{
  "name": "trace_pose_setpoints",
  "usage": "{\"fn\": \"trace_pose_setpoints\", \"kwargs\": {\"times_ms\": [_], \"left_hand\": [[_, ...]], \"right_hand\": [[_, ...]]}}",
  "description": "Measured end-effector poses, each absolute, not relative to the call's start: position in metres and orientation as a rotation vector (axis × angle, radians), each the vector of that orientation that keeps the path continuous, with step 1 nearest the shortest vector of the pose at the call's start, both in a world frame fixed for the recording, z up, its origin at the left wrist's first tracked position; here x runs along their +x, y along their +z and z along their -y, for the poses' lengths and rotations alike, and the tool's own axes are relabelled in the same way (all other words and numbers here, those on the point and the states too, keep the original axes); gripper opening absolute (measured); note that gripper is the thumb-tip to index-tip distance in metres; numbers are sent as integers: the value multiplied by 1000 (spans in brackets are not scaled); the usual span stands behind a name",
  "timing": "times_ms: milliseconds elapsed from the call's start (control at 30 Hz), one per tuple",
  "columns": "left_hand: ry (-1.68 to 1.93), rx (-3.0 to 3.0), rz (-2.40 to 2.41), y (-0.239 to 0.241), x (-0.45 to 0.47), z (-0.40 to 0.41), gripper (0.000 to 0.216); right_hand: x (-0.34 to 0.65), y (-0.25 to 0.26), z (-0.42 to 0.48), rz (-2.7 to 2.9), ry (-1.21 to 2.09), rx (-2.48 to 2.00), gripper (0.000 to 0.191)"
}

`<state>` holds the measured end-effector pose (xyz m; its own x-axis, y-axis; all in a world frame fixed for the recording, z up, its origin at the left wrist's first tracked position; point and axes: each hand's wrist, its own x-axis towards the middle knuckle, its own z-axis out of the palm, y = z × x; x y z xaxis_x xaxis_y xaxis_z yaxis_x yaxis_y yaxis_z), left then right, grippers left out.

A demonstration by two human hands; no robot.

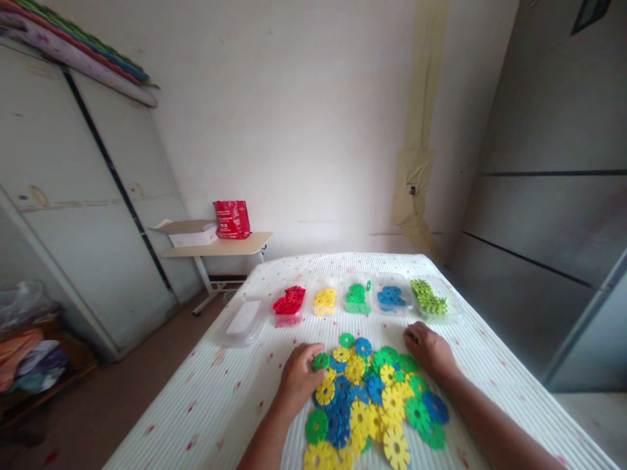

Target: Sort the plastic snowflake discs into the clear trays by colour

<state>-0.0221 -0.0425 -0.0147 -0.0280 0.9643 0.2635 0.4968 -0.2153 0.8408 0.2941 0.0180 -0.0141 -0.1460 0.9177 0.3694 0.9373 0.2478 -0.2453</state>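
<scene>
My left hand [297, 378] is at the left edge of a pile of notched plastic discs, its thumb and forefinger closed on a green notched disc [321, 361]. The loose pile mixes yellow discs [360, 418], blue discs [337, 418] and other green discs [418, 414]. Just past the pile's upper right side rests my right hand [431, 350], fingers curled inward. A small dark spot shows at its fingertips, but I cannot make out what is in them.
Clear plastic boxes stand in a row beyond the pile, with red pieces [289, 300], yellow pieces [324, 299], green pieces [356, 296], blue pieces [390, 297] and light green pieces [429, 298]. A clear lidded container [242, 321] lies at left. A side table [245, 244] holds a red bag [232, 220].
</scene>
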Motion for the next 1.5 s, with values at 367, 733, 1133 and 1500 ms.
{"fn": "trace_pose_setpoints", "kwargs": {"times_ms": [367, 733, 1133, 1500], "left_hand": [[1181, 1762, -1760, 12, -4, 5, 33], [1288, 1908, -1806, 71, 75, -77, 42], [1068, 1901, -1929, -5, -11, 18, 20], [1176, 1893, -1849, -18, -19, 23, 19]], "right_hand": [[291, -13, -18, 2096, -131, -1701, 23], [289, -11, -16, 2078, -126, -1720, 22], [270, 13, -8, 2047, 176, -1649, 20], [208, 30, 2, 2487, 472, -1331, 37]]}}
